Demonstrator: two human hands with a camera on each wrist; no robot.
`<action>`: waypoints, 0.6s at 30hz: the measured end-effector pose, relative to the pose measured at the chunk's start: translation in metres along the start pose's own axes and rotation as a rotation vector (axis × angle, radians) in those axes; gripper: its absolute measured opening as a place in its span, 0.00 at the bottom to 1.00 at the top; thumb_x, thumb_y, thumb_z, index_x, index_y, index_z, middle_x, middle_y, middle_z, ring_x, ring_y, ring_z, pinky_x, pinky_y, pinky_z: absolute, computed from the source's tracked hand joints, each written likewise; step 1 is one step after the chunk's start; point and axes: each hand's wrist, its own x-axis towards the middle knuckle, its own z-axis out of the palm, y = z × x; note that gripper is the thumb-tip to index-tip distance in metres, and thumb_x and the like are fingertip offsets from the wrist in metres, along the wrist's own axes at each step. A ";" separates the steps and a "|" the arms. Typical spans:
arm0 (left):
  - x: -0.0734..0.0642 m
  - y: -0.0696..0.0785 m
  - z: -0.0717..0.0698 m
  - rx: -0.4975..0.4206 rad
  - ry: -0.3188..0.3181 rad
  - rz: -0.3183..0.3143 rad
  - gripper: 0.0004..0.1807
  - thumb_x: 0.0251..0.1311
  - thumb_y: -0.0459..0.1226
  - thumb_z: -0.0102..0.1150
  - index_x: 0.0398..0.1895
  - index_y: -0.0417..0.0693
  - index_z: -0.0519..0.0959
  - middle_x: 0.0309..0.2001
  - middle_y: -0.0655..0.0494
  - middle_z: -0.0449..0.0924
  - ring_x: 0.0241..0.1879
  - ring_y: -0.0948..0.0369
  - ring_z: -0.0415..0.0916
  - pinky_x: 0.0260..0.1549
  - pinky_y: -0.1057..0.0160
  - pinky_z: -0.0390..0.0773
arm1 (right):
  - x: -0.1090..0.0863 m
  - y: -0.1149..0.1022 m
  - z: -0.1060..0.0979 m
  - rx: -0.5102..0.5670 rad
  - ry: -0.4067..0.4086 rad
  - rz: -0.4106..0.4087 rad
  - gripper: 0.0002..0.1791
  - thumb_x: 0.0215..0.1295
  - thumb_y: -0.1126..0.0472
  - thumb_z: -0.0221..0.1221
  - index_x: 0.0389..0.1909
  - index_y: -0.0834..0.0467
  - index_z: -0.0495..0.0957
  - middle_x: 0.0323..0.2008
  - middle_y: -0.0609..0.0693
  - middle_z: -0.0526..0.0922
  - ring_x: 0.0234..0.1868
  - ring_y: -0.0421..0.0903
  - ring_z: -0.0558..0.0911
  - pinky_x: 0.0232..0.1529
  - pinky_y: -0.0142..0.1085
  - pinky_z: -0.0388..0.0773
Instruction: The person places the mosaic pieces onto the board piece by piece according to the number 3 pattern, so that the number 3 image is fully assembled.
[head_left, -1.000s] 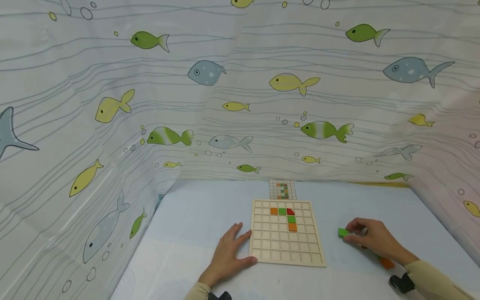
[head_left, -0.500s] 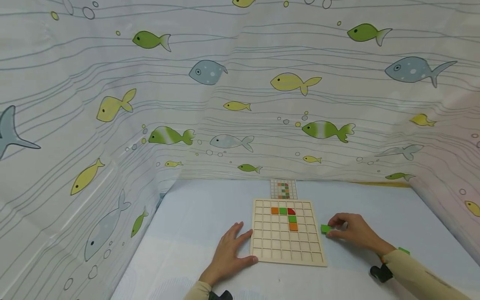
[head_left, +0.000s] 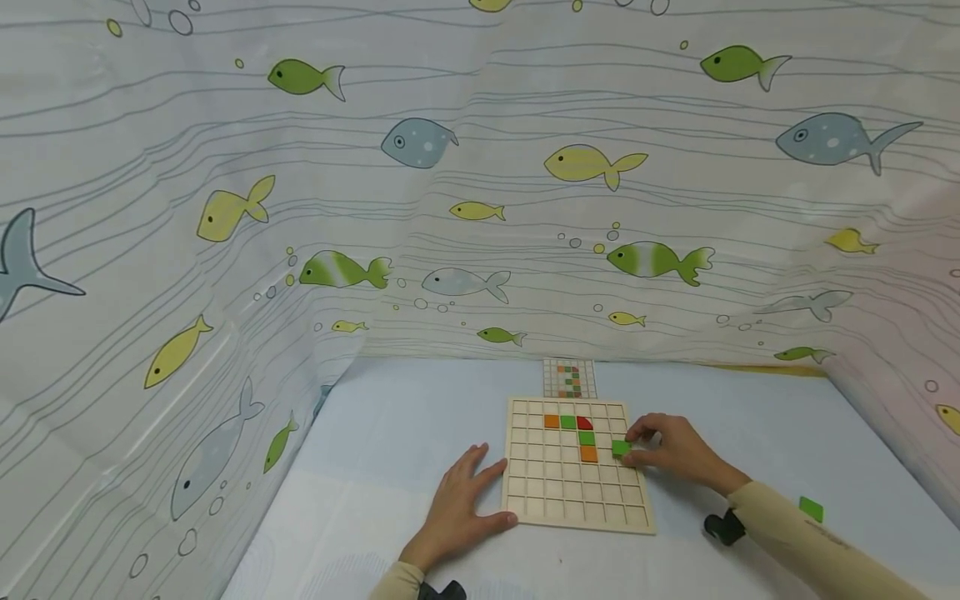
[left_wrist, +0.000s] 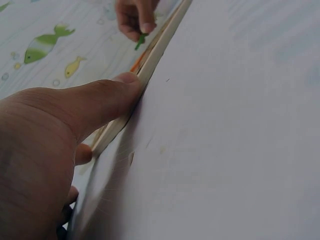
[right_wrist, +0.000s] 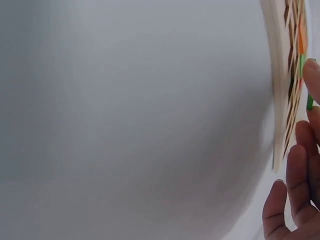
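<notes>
My right hand (head_left: pixel 678 450) pinches a square green tile (head_left: pixel 621 449) between thumb and fingers. It holds the tile over the right side of a wooden grid board (head_left: pixel 547 492). In the right wrist view, a sliver of the green tile (right_wrist: pixel 310 102) shows at the fingertips. Set in the board are an orange tile (head_left: pixel 552 422), a green one (head_left: pixel 567 422), a red rounded one (head_left: pixel 584 423), then another green (head_left: pixel 587 438) and orange (head_left: pixel 588 454) below. My left hand (head_left: pixel 457 517) lies spread at the board's left side, its thumb (left_wrist: pixel 107 97) touching the board's edge.
Behind the board lies a small printed grid card (head_left: pixel 551 379) with coloured squares. A loose green tile (head_left: pixel 811 509) rests on the white tabletop (head_left: pixel 360 467) beside the right sleeve (head_left: pixel 810 533). A fish-patterned curtain (head_left: pixel 480 183) stands around the table.
My right hand has carried the green tile leftward from the right of the table to over the board. A loose green tile has come into view behind the right sleeve. My left hand stays put.
</notes>
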 end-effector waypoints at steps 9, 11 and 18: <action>0.002 0.002 -0.002 0.009 -0.018 -0.024 0.43 0.59 0.64 0.69 0.76 0.60 0.74 0.83 0.46 0.59 0.83 0.41 0.52 0.77 0.30 0.57 | 0.015 -0.012 0.011 0.040 0.017 -0.074 0.17 0.54 0.50 0.81 0.39 0.49 0.86 0.40 0.41 0.84 0.43 0.44 0.79 0.47 0.41 0.79; 0.002 0.002 -0.002 0.009 -0.018 -0.025 0.43 0.59 0.64 0.69 0.76 0.60 0.74 0.83 0.46 0.59 0.83 0.41 0.52 0.77 0.29 0.58 | 0.018 -0.014 0.015 0.046 0.015 -0.092 0.16 0.54 0.49 0.81 0.39 0.49 0.86 0.39 0.41 0.84 0.43 0.43 0.79 0.46 0.40 0.79; 0.001 0.002 -0.001 -0.001 -0.019 -0.028 0.43 0.58 0.63 0.70 0.75 0.58 0.74 0.83 0.45 0.59 0.83 0.40 0.52 0.76 0.29 0.57 | 0.027 -0.025 0.033 0.058 0.015 -0.124 0.14 0.52 0.49 0.82 0.34 0.45 0.86 0.41 0.39 0.85 0.49 0.44 0.80 0.57 0.49 0.79</action>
